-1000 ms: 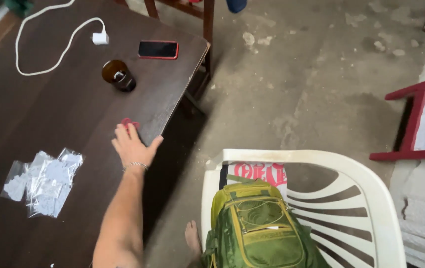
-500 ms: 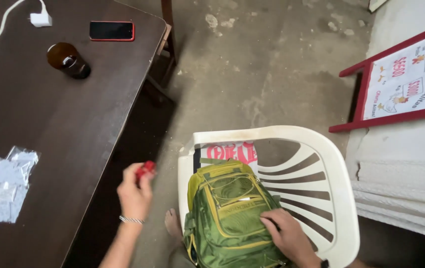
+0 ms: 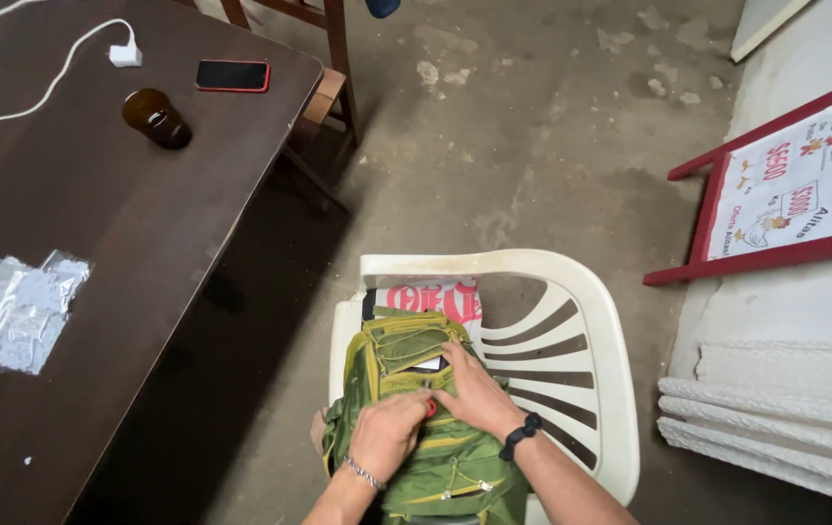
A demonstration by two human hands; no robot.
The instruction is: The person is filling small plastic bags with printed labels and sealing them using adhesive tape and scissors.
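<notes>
Both hands meet on the green backpack (image 3: 425,428) standing on the near white plastic chair (image 3: 571,321): left hand (image 3: 387,433) curled around a small red object (image 3: 430,407), right hand (image 3: 474,394) pressing flat, fingers spread.

My one camera sits on my head, looking steeply down, near the green backpack (image 3: 425,418) beside the bench (image 3: 95,253).

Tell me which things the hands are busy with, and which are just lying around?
In use: green backpack, small red thing, left hand, right hand, white chair.

Lying about: phone, brown bottle, charger, plastic bags, sign board.
</notes>
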